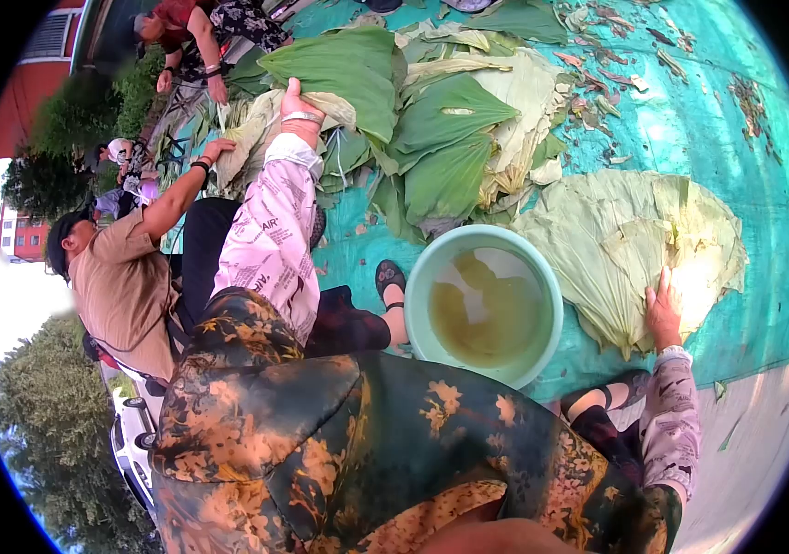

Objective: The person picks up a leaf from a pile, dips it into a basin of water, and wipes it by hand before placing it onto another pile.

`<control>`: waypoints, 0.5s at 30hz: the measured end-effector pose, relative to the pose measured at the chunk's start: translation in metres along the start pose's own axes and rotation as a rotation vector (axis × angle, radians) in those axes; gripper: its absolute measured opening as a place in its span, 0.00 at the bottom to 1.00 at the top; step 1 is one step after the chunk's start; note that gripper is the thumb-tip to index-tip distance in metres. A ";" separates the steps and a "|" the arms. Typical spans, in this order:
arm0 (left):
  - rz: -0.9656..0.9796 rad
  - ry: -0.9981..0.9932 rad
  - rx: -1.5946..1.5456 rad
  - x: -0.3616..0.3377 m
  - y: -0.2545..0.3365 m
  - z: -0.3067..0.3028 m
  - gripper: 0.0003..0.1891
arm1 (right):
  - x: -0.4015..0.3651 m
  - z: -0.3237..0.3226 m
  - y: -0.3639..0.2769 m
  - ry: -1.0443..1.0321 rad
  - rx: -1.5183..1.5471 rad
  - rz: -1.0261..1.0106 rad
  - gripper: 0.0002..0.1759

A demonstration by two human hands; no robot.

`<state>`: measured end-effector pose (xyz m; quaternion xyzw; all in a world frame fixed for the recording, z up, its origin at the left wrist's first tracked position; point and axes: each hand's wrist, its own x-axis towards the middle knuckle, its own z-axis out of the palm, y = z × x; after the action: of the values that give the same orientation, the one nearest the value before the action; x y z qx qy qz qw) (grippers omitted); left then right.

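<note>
My left hand (302, 109) is stretched toward the far leaf pile, a metal bracelet on its wrist. Its thumb shows at the edge of a large green lotus leaf (344, 74), while the other fingers are mostly hidden by leaves. Over on the right, my right hand (663, 312) rests with straight fingers on a fan-shaped stack of pale, dried lotus leaves (588, 245). Between the two hands stands a light green basin (419, 309) holding brownish water (478, 323). Beyond it lie more green leaves (454, 120) and pale ones.
Under everything spreads a green tarp (717, 138), with dry leaf scraps (597, 92) scattered at the far side. A person in a tan shirt (122, 295) sits close on my left, arm reaching to the leaves. Another person in red (178, 14) bends over farther off. My sandalled feet flank the basin.
</note>
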<state>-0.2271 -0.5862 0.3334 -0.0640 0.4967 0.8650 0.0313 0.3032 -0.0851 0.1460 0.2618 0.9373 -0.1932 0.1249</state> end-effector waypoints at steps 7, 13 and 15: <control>0.019 -0.094 -0.047 -0.113 0.118 0.002 0.20 | 0.058 -0.012 0.062 -0.254 0.089 -0.150 0.36; -0.245 -0.324 -0.208 -0.195 0.115 -0.009 0.19 | 0.012 -0.150 -0.142 -0.017 0.457 -0.374 0.24; -0.331 -0.350 -0.238 -0.230 0.100 -0.003 0.20 | -0.042 -0.194 -0.234 -0.100 0.592 -0.461 0.23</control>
<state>-0.0111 -0.6366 0.4499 0.0031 0.3612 0.8984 0.2499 0.1857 -0.2053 0.4031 0.0589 0.8681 -0.4911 0.0425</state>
